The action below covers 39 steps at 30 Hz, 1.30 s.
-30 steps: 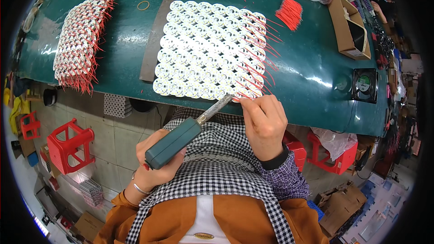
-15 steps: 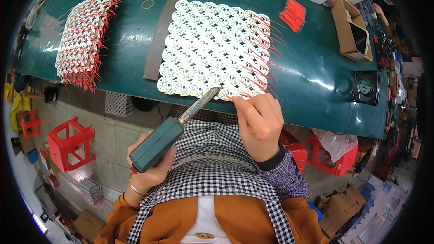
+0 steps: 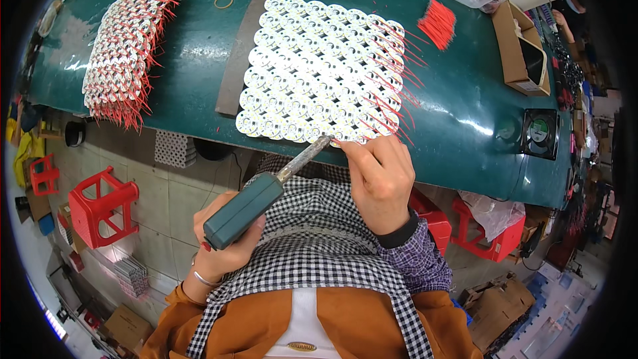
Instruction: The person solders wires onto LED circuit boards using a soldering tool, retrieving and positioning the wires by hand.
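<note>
By the front edge of the table (image 3: 458,139) lies the board (image 3: 312,70), open room rightward; its near rim meets the iron (image 3: 244,209), gripped in the left hand (image 3: 232,256), and the right hand (image 3: 383,183), pinched closed.

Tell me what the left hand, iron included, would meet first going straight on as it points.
The left hand would likely bring the tip of the iron onto the white panel first, at its near edge; whether they already touch is unclear.
</note>
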Motion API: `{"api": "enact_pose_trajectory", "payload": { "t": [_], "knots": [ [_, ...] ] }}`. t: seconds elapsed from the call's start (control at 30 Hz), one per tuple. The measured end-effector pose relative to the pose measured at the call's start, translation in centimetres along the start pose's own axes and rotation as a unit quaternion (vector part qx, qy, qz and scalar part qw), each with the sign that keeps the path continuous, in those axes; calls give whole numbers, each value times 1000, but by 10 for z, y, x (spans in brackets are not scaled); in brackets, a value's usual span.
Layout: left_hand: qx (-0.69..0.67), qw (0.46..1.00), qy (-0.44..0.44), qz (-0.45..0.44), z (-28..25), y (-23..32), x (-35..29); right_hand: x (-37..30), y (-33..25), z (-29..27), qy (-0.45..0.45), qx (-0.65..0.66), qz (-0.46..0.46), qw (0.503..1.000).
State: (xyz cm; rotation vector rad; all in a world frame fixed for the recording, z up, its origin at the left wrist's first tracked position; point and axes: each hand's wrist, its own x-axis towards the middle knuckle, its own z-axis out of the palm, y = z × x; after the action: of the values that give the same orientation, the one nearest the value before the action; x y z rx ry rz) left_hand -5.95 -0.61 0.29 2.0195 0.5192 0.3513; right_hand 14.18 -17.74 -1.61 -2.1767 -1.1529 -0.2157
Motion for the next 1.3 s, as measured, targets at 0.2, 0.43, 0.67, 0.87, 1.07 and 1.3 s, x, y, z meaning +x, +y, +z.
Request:
{"api": "enact_pose_trajectory", "payload": {
  "t": [0.2, 0.43, 0.67, 0.87, 1.07, 1.3],
  "knots": [
    [-10, 1000, 7, 1, 1, -7, -5, 0, 1, 1, 3, -4, -1, 1000],
    [-25, 999, 4, -27, -3, -11, -15, -1, -1, 0, 1, -1, 6, 1000],
    [-4, 1000, 0, -22, 0, -13, -13, 1, -2, -2, 32, 15, 15, 999],
    [-11, 999, -8, -33, 0, -9, -10, 2, -2, 0, 15, 6, -5, 1000],
    [10, 1000, -1, -3, 0, -3, -3, 2, -2, 1, 2, -14, -11, 1000],
    [23, 1000, -9, 10, -1, -4, -3, 3, -2, 1, 4, -18, -12, 1000]
  ]
}}
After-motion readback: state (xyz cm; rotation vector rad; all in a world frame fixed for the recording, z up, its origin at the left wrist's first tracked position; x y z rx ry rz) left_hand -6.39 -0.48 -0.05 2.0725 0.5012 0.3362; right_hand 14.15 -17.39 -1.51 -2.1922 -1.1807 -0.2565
